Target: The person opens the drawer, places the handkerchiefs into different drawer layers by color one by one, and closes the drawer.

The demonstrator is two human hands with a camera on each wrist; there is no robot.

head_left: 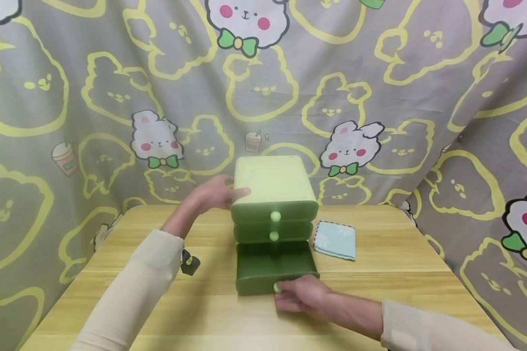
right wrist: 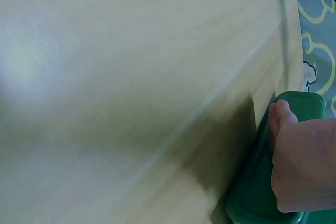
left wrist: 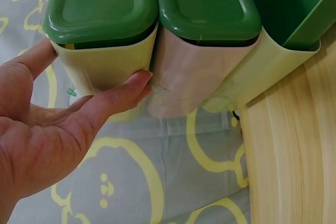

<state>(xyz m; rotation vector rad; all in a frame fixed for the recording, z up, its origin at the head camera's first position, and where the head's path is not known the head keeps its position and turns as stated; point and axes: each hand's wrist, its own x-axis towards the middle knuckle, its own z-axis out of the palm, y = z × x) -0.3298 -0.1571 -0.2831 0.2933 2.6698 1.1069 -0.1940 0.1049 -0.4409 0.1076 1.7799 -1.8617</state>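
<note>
Two hands (head_left: 215,195) (head_left: 303,295) on unlabelled drawer unit (head_left: 273,195).

Grey cartoon-rabbit-print fabric backdrop (head_left: 377,73) draped behind and beside light wooden table (head_left: 421,273); soft even light.

- Drawer unit (head_left: 274,195): standing mid-table, blocking passage toward 12 o'clock.
- Bottom drawer (head_left: 272,268): jutting toward 6 o'clock, narrowing the front.
- Folded cloth (head_left: 335,239): lying at 3 o'clock, just beside the unit.
- Table (head_left: 114,292): lying bare at 9 o'clock and 6 o'clock, leaving passage.
</note>
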